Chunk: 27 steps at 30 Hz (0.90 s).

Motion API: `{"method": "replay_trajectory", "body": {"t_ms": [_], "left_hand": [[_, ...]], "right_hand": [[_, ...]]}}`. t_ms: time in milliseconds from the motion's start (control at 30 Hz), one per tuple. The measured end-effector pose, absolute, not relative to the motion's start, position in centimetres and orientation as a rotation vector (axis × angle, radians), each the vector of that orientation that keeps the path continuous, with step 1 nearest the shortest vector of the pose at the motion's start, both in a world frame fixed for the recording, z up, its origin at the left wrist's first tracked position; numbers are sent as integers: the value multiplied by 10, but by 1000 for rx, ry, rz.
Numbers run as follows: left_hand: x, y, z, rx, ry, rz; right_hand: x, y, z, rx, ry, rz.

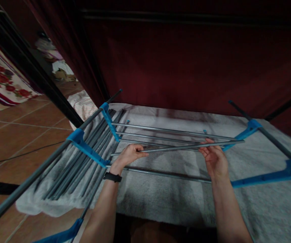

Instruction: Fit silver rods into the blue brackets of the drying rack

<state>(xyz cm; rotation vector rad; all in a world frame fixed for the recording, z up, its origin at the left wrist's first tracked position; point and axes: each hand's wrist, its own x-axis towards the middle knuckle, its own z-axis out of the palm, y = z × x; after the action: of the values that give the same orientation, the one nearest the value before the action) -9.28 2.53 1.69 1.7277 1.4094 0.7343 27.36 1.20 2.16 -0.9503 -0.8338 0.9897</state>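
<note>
Head: red panel (186, 67) behind rack (160, 174)

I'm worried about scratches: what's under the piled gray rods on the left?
Fleecy gray cloth shows around and between some gray rods; whatever lies directly beneath them is covered.

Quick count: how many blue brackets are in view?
5: far left bracket, nearer left bracket, bottom left bracket, cut off by the picture edge, far right bracket and nearer right bracket. Others may be hidden.
</note>
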Motion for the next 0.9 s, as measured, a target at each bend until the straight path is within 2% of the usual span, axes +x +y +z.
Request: {"method": "replay_trajectory", "body": {"t_ms": [267, 900], "left_hand": [[-85, 25, 21, 1933, 1511, 622], [-61, 19, 22, 2380, 1630, 313]], "right_hand": [[272, 15, 21, -917, -635, 978], [284, 19, 7, -1170, -333, 1091]]}}
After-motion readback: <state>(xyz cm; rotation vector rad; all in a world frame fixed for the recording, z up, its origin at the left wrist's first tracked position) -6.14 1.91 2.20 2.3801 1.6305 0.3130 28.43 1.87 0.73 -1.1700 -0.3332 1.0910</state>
